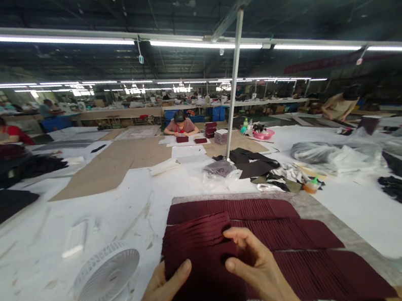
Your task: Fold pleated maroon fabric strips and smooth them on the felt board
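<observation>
1. Strip lights (207,44) cross a dim workshop above the white table (133,206) I am viewing through the head camera.
2. I see the left hand (160,293) nearly closed around the near left edge of a stack of maroon pieces (206,280), thumb on top, fingers mostly hidden beneath.
3. My view has the right hand (257,265) half open at the stack's right side, thumb and forefinger parted; whether either fingertip presses the cloth, I cannot tell.
4. That stack lies between the hands, its long axis running away from the wearer, its far end fanned in overlapping layers.
5. Just beyond and rightward, I make out three fanned maroon rows (319,270), long axes running left to right, the right hand nearer to them.
6. Farther out: a white fan (108,279) to the left, dark cloth (252,164) beside a post (235,74), and a co-worker (182,126) seated beyond.
</observation>
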The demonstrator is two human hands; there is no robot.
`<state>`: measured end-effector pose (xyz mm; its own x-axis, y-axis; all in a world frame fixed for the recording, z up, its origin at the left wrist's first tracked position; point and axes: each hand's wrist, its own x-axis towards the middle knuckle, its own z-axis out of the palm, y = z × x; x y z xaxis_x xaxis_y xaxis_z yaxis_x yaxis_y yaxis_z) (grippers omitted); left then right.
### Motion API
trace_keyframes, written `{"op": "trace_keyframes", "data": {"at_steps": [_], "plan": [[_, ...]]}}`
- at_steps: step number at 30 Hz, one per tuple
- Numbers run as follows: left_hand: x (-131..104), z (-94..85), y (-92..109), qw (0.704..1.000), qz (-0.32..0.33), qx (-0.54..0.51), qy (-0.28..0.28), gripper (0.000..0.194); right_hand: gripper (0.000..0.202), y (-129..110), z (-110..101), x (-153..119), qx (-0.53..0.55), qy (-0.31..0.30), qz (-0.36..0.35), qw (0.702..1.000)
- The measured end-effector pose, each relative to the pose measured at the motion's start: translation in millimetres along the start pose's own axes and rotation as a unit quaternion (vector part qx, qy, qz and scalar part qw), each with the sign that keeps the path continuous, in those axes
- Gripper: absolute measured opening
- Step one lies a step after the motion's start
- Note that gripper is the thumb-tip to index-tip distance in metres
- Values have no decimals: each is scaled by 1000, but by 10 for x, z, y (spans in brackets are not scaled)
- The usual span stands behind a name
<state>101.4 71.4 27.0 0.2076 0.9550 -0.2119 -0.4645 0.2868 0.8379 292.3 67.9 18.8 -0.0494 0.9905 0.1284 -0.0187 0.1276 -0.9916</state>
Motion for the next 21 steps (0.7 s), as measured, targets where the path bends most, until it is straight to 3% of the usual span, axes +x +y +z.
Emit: {"op": "trace_keyframes", "data": {"at_steps": [8, 13, 21], "plan": [[-13, 55, 46, 997, -27, -75, -20, 57, 25, 19, 55, -16, -5, -8, -10, 1000], [-16, 63, 24, 996, -43, -74, -23, 52, 24, -4, 163, -10, 43, -22, 22, 999], [-7, 60, -29, 996, -32, -76, -35, 55, 25, -18, 146, -13, 19, -26, 9, 999]]}}
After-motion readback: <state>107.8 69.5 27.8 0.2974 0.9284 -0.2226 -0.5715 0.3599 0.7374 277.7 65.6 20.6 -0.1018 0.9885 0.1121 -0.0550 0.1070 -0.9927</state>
